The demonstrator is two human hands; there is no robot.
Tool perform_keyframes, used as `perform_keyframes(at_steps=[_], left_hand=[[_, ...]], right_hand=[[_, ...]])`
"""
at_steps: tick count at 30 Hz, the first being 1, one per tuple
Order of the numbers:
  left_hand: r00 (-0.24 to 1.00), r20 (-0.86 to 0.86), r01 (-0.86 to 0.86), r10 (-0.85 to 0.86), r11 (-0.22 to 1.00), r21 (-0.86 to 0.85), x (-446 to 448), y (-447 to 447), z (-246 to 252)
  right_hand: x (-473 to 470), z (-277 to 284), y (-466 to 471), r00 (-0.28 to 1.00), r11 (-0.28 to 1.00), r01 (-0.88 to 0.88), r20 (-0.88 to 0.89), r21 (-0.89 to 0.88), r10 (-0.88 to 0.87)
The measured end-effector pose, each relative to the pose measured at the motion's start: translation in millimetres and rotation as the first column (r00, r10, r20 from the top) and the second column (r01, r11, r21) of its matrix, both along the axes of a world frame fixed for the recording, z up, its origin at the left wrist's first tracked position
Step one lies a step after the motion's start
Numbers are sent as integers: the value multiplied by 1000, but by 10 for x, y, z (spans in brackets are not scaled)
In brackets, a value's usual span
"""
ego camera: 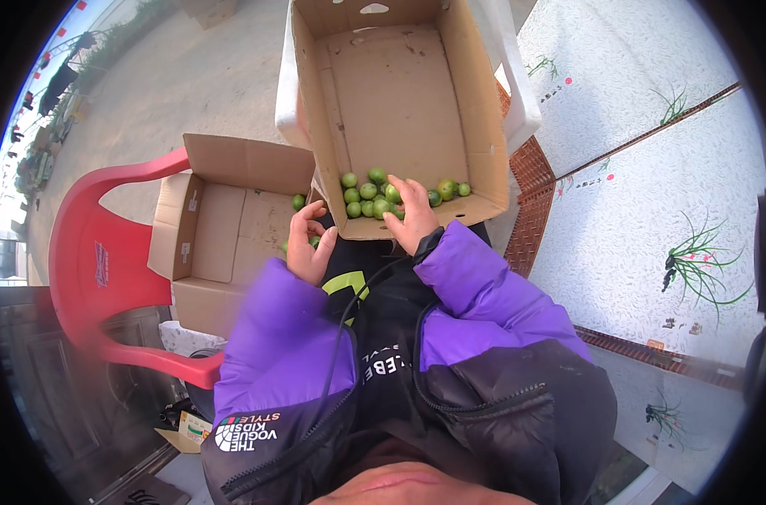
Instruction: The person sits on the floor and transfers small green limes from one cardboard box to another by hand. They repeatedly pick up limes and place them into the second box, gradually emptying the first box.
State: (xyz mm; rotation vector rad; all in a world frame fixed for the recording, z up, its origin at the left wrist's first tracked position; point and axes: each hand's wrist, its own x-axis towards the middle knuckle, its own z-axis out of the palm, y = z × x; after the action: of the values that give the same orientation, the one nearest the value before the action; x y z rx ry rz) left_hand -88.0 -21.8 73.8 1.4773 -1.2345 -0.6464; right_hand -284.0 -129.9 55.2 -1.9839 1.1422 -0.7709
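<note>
A large cardboard box tilts towards me, and small round green fruits lie bunched along its near wall. My right hand reaches over that wall, thumb and fingers spread around a few fruits; whether it grips one I cannot tell. Just left of the box's near corner is my left hand, its fingers curved and apart with no fruit visible between them. Behind it, a smaller cardboard box with raised flaps holds a few green fruits at its right side, partly hidden by my left hand.
A red plastic chair supports the smaller box. White foam box edges show beneath the large box. To the right are white patterned panels with brown woven trim. A black cord crosses my front.
</note>
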Motion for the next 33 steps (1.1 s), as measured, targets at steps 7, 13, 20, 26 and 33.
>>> perform_keyframes(at_steps=[7, 13, 20, 26, 33], left_hand=[[958, 218, 222, -188, 964, -145, -293, -117, 106], [983, 29, -169, 181, 957, -237, 347, -314, -299], [740, 561, -546, 371, 818, 179, 1841, -291, -1834], [585, 810, -437, 42, 858, 271, 1690, -455, -2493], [602, 791, -332, -110, 867, 373, 1506, -371, -2460]], right_hand=[[277, -3, 262, 765, 441, -600, 640, 667, 73], [172, -148, 34, 948, 879, -255, 281, 403, 146], [45, -391, -143, 999, 1000, -20, -29, 10, 20], [-3, -421, -146, 993, 993, -64, -97, 98, 73], [60, -462, -193, 992, 992, -83, -92, 97, 92]])
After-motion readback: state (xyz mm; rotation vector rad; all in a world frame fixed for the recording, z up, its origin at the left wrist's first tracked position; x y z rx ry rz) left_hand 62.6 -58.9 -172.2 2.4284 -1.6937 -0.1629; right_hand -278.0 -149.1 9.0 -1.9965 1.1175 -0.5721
